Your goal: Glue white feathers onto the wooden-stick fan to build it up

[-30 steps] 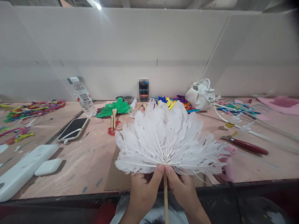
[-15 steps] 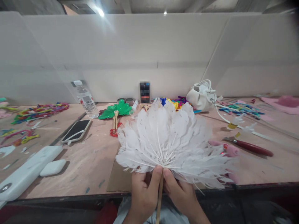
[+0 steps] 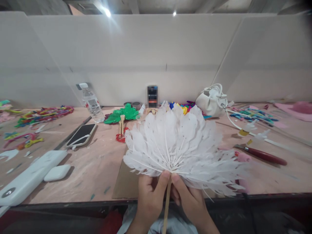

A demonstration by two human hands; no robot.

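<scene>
A white feather fan (image 3: pixel 180 146) stands upright over the table's near edge, its feathers spread in a half circle. Its thin wooden handle (image 3: pixel 167 208) runs down between my hands. My left hand (image 3: pixel 149 198) grips the base of the fan, thumb pressed where the quills meet. My right hand (image 3: pixel 188 200) grips the same base from the right, thumb beside the left thumb. Both hands are closed on the fan.
A brown cardboard sheet (image 3: pixel 124 183) lies under the fan. To the left are a phone (image 3: pixel 81 135), a water bottle (image 3: pixel 91 102), a white power bank (image 3: pixel 26 180) and a small white case (image 3: pixel 57 172). A red-handled tool (image 3: pixel 264 156) and a white bag (image 3: pixel 212 100) sit right.
The fan has tilted slightly, its handle now leaning left at the bottom. My hands keep the same grip at its base. The view has shifted a little.
</scene>
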